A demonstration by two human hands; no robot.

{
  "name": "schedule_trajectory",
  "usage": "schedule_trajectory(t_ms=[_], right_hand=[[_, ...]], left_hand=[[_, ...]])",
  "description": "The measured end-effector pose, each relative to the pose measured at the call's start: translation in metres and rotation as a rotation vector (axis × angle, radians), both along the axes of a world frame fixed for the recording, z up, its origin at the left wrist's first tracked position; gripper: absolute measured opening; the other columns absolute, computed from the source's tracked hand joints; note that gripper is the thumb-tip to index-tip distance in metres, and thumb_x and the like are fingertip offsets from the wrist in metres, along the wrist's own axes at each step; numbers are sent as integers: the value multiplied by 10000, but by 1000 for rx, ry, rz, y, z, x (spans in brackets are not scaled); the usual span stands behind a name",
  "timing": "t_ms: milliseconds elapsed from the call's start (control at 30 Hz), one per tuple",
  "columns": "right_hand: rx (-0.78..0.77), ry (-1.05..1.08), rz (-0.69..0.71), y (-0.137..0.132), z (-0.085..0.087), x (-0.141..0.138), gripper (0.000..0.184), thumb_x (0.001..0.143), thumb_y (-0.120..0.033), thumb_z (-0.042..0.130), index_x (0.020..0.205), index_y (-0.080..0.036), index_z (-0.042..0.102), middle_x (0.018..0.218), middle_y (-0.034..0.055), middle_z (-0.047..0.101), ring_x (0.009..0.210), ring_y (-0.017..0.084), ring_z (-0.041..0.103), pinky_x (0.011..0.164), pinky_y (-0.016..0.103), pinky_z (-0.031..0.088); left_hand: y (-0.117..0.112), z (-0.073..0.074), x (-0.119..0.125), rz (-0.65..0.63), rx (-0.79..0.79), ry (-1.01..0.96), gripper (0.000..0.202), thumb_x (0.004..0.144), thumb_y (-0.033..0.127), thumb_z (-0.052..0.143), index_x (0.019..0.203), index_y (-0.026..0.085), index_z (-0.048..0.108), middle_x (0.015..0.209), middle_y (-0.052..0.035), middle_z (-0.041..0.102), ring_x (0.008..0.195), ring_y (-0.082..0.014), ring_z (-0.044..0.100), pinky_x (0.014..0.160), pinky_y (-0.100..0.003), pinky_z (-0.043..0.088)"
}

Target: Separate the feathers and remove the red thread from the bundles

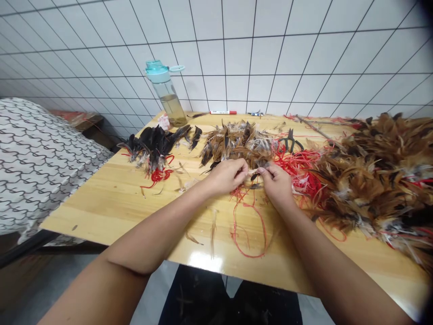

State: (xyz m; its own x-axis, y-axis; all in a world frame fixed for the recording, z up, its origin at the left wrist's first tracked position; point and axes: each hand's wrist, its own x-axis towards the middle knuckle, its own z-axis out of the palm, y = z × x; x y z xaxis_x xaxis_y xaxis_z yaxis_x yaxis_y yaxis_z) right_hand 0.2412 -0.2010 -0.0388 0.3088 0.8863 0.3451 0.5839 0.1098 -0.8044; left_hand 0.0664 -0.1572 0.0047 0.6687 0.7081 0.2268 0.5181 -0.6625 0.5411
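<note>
Above the middle of the wooden table, my left hand [230, 176] is closed in a pinch on a pale feather [252, 172]. From the other side my right hand [275, 180] pinches the same small feather between thumb and finger. Red string [265, 230] hangs below the hands and lies in a loop on the table. Just beyond them is a heap of brown feathers [233, 142]. A tangle of red string [301, 167] sits right of my right hand. What is deeper inside my left fist is hidden.
Dark feathers [158, 146] tied with red string lie left. A large brown feather pile [375, 176] covers the right side. Scissors [290, 142], a red-and-white marker [223, 112] and a water bottle [172, 106] are near the tiled wall [237, 54]. Patterned cloth [43, 167] hangs at left.
</note>
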Motion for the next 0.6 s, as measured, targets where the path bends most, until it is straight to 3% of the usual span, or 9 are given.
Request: schedule_trajectory(t_ms=[233,433,600], right_hand=[[67,-153,79,-2,2,0,221,842,-298,518,687,-217,653,729,60,608,761,206,552,724,327,415],[18,-227,160,-2,0,-2,200,835,-268,527,699,-225,667,727,54,614,765,202,559,709,318,409],[-48,-144,219,0,0,-4,194,801,-266,538,626,-215,605,703,47,604,725,193,548,693,314,401]], left_hand=[[-1,9,-2,-8,-107,16,168,834,287,515,711,179,553,572,43,522,526,-94,439,547,-238,303],[6,4,-3,0,-51,-7,140,834,260,496,789,179,602,739,5,605,673,-123,510,672,-248,405],[9,-2,-1,43,-288,-234,141,811,301,558,789,163,577,714,5,606,654,-115,537,621,-231,417]])
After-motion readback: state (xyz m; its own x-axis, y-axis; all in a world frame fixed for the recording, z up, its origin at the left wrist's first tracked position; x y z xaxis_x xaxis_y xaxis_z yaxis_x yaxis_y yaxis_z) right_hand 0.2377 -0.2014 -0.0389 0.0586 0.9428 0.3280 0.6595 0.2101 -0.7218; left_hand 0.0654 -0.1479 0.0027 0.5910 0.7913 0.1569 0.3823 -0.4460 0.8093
